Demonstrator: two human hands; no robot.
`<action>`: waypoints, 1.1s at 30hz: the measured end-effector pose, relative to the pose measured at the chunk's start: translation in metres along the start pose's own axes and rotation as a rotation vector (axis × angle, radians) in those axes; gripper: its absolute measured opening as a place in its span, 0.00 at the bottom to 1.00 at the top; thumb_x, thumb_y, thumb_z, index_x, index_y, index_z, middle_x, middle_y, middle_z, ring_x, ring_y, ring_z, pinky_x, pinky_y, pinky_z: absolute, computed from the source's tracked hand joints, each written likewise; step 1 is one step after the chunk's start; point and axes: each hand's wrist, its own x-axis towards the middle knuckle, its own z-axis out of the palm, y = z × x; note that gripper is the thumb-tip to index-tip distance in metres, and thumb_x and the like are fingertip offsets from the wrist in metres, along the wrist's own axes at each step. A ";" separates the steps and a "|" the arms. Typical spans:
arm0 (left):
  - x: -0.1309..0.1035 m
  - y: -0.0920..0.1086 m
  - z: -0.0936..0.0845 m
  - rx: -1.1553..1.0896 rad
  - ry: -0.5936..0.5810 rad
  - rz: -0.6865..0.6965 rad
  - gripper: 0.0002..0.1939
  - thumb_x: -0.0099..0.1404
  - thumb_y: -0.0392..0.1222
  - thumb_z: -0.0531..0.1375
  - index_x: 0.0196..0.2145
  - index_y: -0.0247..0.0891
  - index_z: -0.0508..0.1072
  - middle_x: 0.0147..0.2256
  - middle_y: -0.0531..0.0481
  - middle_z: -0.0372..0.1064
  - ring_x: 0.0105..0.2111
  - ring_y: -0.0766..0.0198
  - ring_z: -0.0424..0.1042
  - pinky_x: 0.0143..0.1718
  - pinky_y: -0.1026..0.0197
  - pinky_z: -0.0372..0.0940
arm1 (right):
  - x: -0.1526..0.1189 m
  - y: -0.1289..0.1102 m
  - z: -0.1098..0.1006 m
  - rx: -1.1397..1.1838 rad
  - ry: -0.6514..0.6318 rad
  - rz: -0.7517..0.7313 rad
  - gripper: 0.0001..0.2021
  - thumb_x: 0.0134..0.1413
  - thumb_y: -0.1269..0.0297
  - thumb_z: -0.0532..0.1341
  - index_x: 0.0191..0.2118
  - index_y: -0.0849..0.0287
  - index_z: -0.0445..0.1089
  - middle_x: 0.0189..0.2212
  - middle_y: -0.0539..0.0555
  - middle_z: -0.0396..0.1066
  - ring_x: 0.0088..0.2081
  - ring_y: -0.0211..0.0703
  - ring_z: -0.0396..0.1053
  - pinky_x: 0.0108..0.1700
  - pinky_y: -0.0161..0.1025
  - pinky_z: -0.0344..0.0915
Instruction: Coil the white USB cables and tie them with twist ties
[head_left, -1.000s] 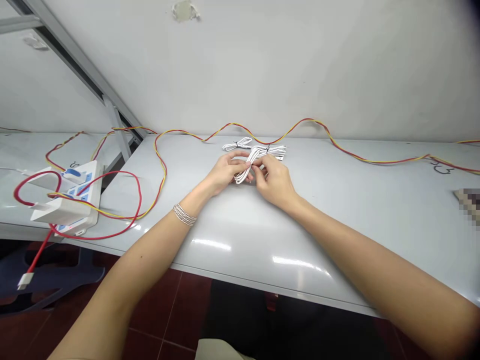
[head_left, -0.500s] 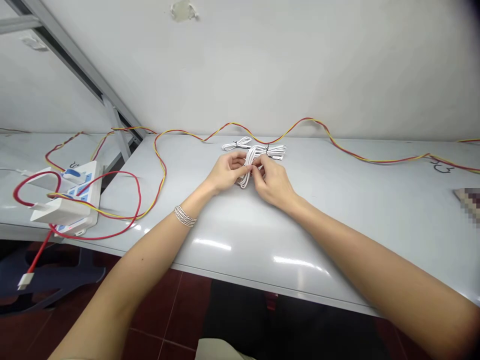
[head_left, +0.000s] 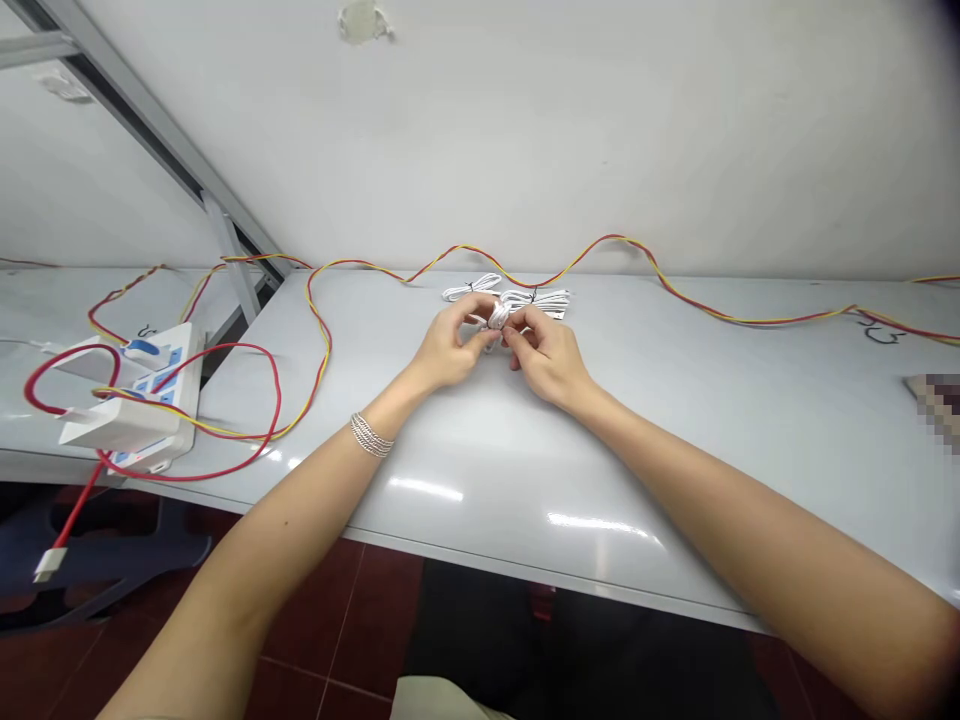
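Observation:
A coiled white cable is pinched between my two hands, just above the grey table. My left hand curls round its left side, thumb and fingers closed on it. From the right, my right hand grips the near side of the coil with thumb and forefinger. What lies between those fingertips is too small to make out. Behind the hands lies a bundle of white cables bound with a dark tie. A smaller tied white cable rests to its left.
A power strip with plugged-in chargers and a looped red cable occupies the table's left end. A twisted red-yellow wire runs along the wall. A pixelated object lies at the right edge. Black wire pieces lie nearby.
The coil in my hands has turned, its loops now facing more toward me instead of hanging down. My right-hand fingers have shifted slightly. The bundles behind have stayed put.

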 end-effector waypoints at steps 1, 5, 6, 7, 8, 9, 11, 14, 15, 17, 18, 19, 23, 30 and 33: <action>0.000 0.001 0.000 0.025 0.009 0.001 0.07 0.62 0.36 0.62 0.40 0.39 0.74 0.41 0.46 0.74 0.45 0.58 0.71 0.51 0.54 0.63 | 0.000 0.000 0.000 0.003 0.000 0.004 0.06 0.62 0.60 0.55 0.35 0.55 0.65 0.31 0.51 0.70 0.28 0.40 0.66 0.32 0.39 0.63; 0.000 0.003 -0.001 0.039 0.022 -0.004 0.08 0.60 0.35 0.63 0.39 0.39 0.75 0.40 0.46 0.74 0.44 0.58 0.71 0.52 0.54 0.63 | 0.000 0.000 0.000 0.014 -0.003 0.009 0.09 0.64 0.58 0.55 0.35 0.55 0.65 0.31 0.51 0.70 0.27 0.39 0.65 0.32 0.39 0.63; 0.000 0.002 0.000 0.011 0.023 -0.004 0.08 0.60 0.35 0.63 0.39 0.38 0.75 0.39 0.46 0.73 0.43 0.58 0.71 0.52 0.54 0.64 | 0.001 0.000 0.000 0.018 -0.003 0.008 0.09 0.64 0.58 0.55 0.35 0.55 0.65 0.31 0.51 0.71 0.27 0.39 0.65 0.32 0.39 0.63; 0.000 0.002 0.000 -0.021 0.023 -0.004 0.09 0.60 0.35 0.63 0.39 0.38 0.75 0.39 0.46 0.73 0.43 0.58 0.71 0.52 0.54 0.64 | 0.001 0.000 -0.001 0.020 -0.003 0.006 0.09 0.64 0.58 0.55 0.35 0.55 0.65 0.31 0.52 0.71 0.27 0.39 0.65 0.32 0.39 0.63; 0.000 0.001 0.001 -0.054 0.023 -0.005 0.09 0.60 0.35 0.63 0.40 0.38 0.74 0.40 0.46 0.73 0.43 0.59 0.72 0.52 0.54 0.64 | 0.001 0.000 -0.001 0.021 -0.001 0.003 0.08 0.63 0.58 0.55 0.35 0.55 0.65 0.32 0.52 0.71 0.27 0.39 0.66 0.32 0.39 0.63; 0.000 0.000 0.001 -0.081 0.021 -0.008 0.09 0.60 0.35 0.64 0.41 0.38 0.74 0.40 0.46 0.73 0.44 0.59 0.72 0.52 0.54 0.65 | 0.000 0.000 -0.001 0.019 0.002 -0.001 0.08 0.63 0.58 0.55 0.35 0.55 0.65 0.32 0.52 0.72 0.27 0.40 0.66 0.32 0.39 0.63; 0.000 -0.002 0.002 -0.126 0.009 -0.037 0.10 0.62 0.38 0.64 0.42 0.38 0.73 0.42 0.45 0.73 0.43 0.59 0.73 0.49 0.55 0.67 | 0.000 0.001 -0.001 0.006 0.013 -0.016 0.07 0.63 0.60 0.54 0.35 0.55 0.64 0.32 0.52 0.72 0.27 0.40 0.66 0.31 0.40 0.64; -0.001 -0.001 0.002 -0.203 0.001 -0.133 0.17 0.62 0.45 0.67 0.47 0.39 0.71 0.42 0.45 0.72 0.36 0.62 0.74 0.39 0.59 0.69 | -0.001 0.002 0.000 -0.012 0.028 -0.039 0.06 0.63 0.60 0.54 0.35 0.55 0.63 0.31 0.52 0.71 0.27 0.41 0.66 0.31 0.40 0.64; -0.001 0.000 0.002 -0.232 0.001 -0.171 0.21 0.61 0.47 0.68 0.49 0.40 0.70 0.41 0.45 0.72 0.34 0.63 0.73 0.35 0.61 0.68 | -0.001 0.003 0.000 -0.014 0.030 -0.045 0.06 0.63 0.61 0.54 0.35 0.55 0.63 0.30 0.52 0.71 0.27 0.41 0.66 0.32 0.40 0.64; -0.002 0.002 0.001 -0.271 0.002 -0.225 0.29 0.59 0.50 0.69 0.55 0.42 0.67 0.39 0.47 0.72 0.29 0.66 0.72 0.31 0.63 0.66 | -0.002 0.003 0.001 -0.017 0.033 -0.053 0.06 0.63 0.61 0.54 0.35 0.55 0.63 0.31 0.52 0.71 0.27 0.41 0.66 0.32 0.39 0.64; -0.002 0.003 0.000 -0.280 -0.002 -0.239 0.32 0.59 0.50 0.70 0.57 0.44 0.65 0.38 0.48 0.72 0.27 0.67 0.71 0.30 0.64 0.65 | -0.002 0.003 0.001 -0.019 0.034 -0.056 0.05 0.63 0.61 0.54 0.35 0.55 0.63 0.31 0.52 0.71 0.27 0.40 0.66 0.32 0.39 0.65; -0.002 0.004 0.000 -0.282 -0.007 -0.245 0.33 0.59 0.50 0.70 0.58 0.45 0.63 0.38 0.49 0.72 0.26 0.69 0.70 0.30 0.64 0.65 | -0.002 0.003 0.001 -0.022 0.035 -0.058 0.05 0.62 0.62 0.54 0.35 0.55 0.63 0.31 0.52 0.71 0.27 0.40 0.66 0.32 0.39 0.65; -0.002 0.006 0.000 -0.209 -0.035 -0.193 0.19 0.62 0.48 0.67 0.48 0.41 0.71 0.39 0.49 0.71 0.27 0.70 0.68 0.30 0.64 0.63 | -0.001 0.003 0.001 -0.022 0.036 -0.051 0.05 0.62 0.62 0.55 0.35 0.55 0.64 0.32 0.52 0.71 0.27 0.40 0.66 0.32 0.39 0.64; 0.000 0.000 -0.001 -0.148 -0.040 -0.127 0.12 0.64 0.35 0.60 0.46 0.37 0.73 0.33 0.49 0.71 0.28 0.67 0.69 0.30 0.63 0.65 | -0.001 0.002 0.001 0.055 0.042 0.004 0.05 0.62 0.62 0.56 0.36 0.56 0.64 0.32 0.52 0.69 0.26 0.38 0.64 0.32 0.39 0.63; -0.001 -0.005 -0.002 -0.080 -0.070 -0.093 0.18 0.60 0.30 0.59 0.49 0.37 0.71 0.36 0.49 0.72 0.29 0.68 0.71 0.34 0.63 0.68 | -0.001 0.002 0.001 0.106 0.043 0.025 0.06 0.62 0.62 0.56 0.36 0.57 0.65 0.31 0.52 0.69 0.26 0.39 0.64 0.31 0.39 0.63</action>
